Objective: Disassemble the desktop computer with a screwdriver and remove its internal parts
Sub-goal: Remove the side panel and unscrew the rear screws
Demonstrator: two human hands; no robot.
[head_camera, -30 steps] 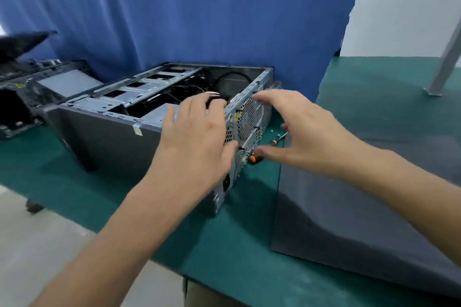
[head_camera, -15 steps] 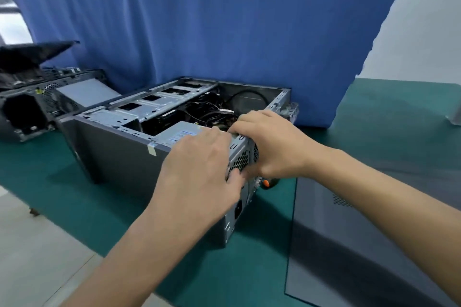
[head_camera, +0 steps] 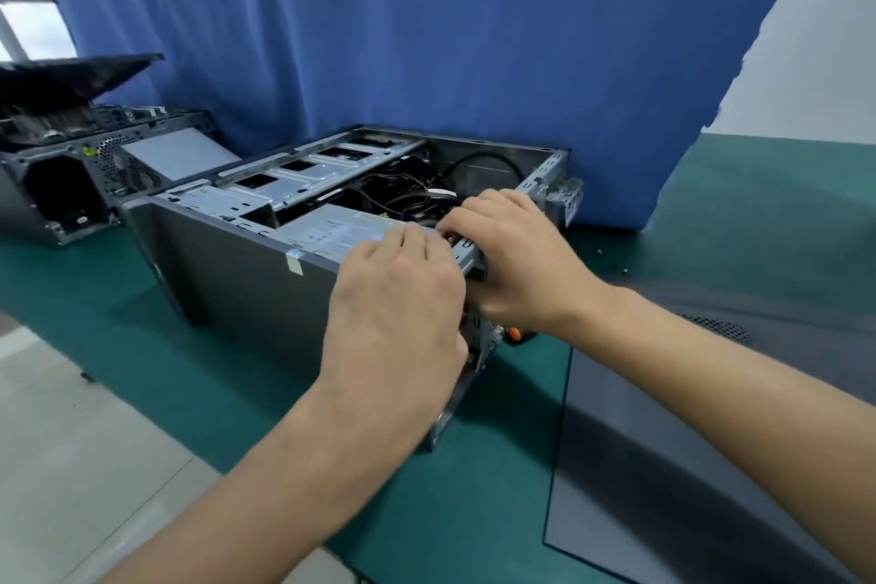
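An open grey desktop case [head_camera: 227, 261] lies on its side on the green table, its metal drive cage [head_camera: 308, 175] and black cables [head_camera: 403, 194] exposed. The silver power supply [head_camera: 327, 230] sits in the near corner. My left hand [head_camera: 398, 299] lies over the case's rear corner, fingers curled onto the power supply's top edge. My right hand [head_camera: 516, 261] grips the rear top rail of the case beside it, thumb down the rear panel. An orange-and-black screwdriver handle [head_camera: 514, 335] peeks out on the table under my right wrist.
The removed dark side panel [head_camera: 711, 465] lies flat on the table at the right. A second opened computer case [head_camera: 71, 175] stands at the far left. A blue curtain [head_camera: 426, 38] hangs close behind. A few small screws [head_camera: 616, 268] lie near the panel's far edge.
My right hand came in from the right and closed on the case's rear top edge. My left hand shifted slightly onto the power supply. The view moved closer.
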